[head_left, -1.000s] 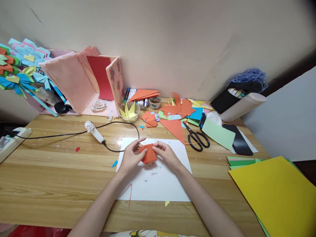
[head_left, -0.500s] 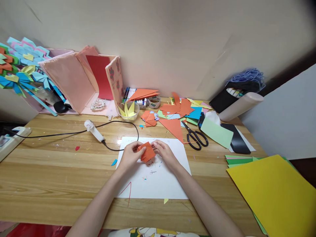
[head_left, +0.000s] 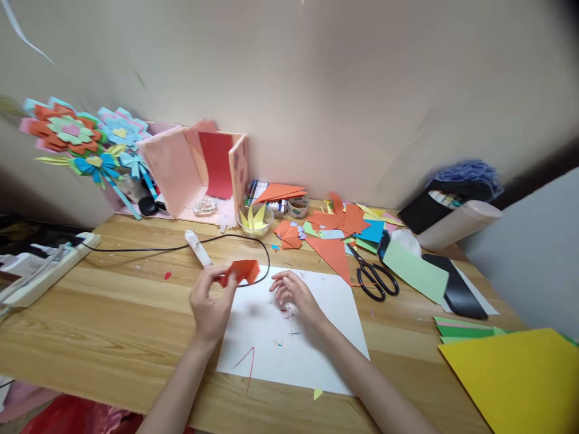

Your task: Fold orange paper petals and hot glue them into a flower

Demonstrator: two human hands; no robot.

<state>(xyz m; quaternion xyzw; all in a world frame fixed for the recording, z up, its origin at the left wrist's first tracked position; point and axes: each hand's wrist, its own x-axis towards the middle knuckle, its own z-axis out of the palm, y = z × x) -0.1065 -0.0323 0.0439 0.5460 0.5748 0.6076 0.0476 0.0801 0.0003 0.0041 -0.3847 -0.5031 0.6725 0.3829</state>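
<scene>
My left hand pinches a folded piece of orange paper between thumb and fingers, raised a little above the table near the sheet's left edge. Over the white sheet, my right hand hovers with loosely curled fingers apart and nothing in them. Just behind my left hand lies a white glue gun with a black cord. Farther back are a folded orange paper piece and a clear bowl holding yellow paper petals. Black-handled scissors rest right of the sheet.
Orange and coloured paper scraps pile up at the back. Yellow card lies at the right edge. A power strip is at the left. Paper flowers and a pink box stand back left.
My left hand has moved left and up with the orange paper, which is now tilted. My right hand has come away from the paper. The camera view has shifted.
</scene>
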